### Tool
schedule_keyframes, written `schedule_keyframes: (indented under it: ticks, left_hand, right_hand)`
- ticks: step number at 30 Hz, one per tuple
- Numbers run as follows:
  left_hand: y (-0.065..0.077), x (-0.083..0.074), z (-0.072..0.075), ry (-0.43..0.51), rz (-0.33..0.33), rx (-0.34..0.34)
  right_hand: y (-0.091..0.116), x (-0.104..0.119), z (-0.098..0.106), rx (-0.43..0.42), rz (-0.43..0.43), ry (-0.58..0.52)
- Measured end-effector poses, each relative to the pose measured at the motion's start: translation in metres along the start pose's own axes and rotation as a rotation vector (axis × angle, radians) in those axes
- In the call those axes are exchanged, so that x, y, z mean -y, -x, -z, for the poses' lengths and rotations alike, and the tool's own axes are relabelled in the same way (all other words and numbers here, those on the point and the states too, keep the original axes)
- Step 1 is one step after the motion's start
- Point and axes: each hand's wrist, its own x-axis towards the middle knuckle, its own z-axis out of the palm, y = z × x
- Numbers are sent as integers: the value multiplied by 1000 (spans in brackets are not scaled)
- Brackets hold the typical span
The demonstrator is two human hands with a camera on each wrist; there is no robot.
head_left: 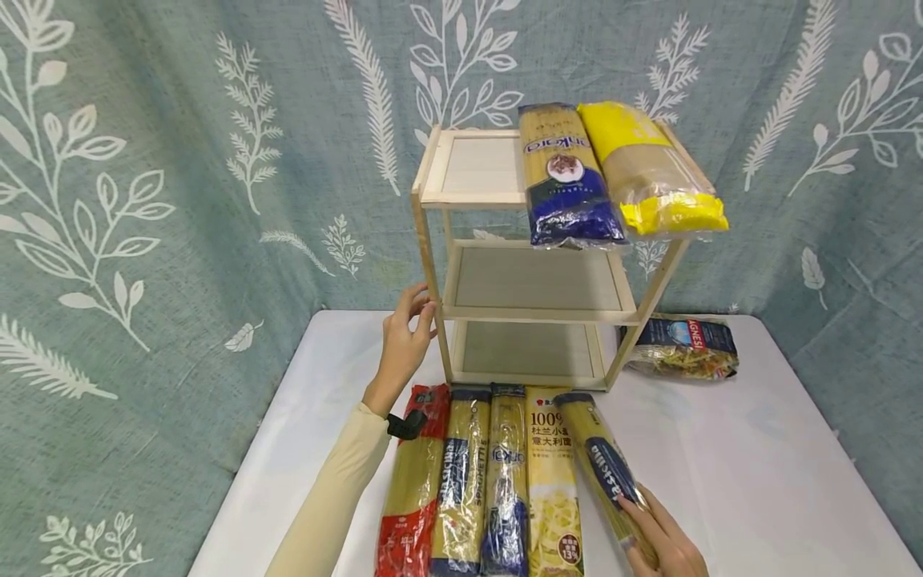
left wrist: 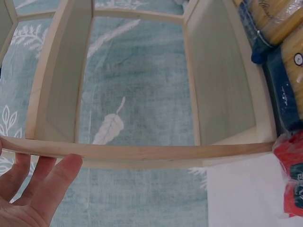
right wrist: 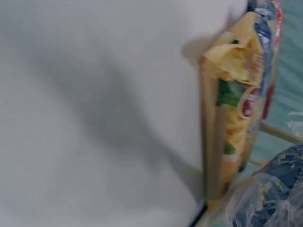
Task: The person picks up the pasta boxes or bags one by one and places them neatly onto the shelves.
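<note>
My left hand (head_left: 409, 340) holds the left front post of a three-tier wooden shelf (head_left: 430, 264), its fingers (left wrist: 59, 182) bent around the post in the left wrist view. On the white table, my right hand (head_left: 667, 541) grips the near end of a spaghetti pack (head_left: 602, 465) with a dark blue label. That pack lies slanted, its far end close to the shelf foot. To its left lie a yellow pasta pack (head_left: 551, 481), a blue Ankara pack (head_left: 507, 481), another spaghetti pack (head_left: 461, 481) and a red pasta pack (head_left: 414, 481). The right wrist view does not show the hand.
On the top tier lie an Ankara pack (head_left: 566, 172) and a yellow-ended pack (head_left: 649, 164), both overhanging the front edge. An Agnesi bag (head_left: 685, 346) lies behind the shelf's right side. A leaf-patterned curtain (head_left: 180, 160) surrounds the table. A yellow bag (right wrist: 236, 94) appears in the right wrist view.
</note>
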Motion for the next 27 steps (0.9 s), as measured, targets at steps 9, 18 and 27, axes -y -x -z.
schedule_keyframes:
  ticks: [9, 18, 27]
  left_hand:
    - [1, 1, 0, -9, -9, -5]
    - [2, 2, 0, 9, -1, 7]
    - [0, 3, 0, 9, -6, 13]
  right_hand:
    - [-17, 16, 12, 9, 37, -106]
    - [-34, 33, 27, 31, 53, -179]
    - [-48, 43, 36, 30, 80, -263]
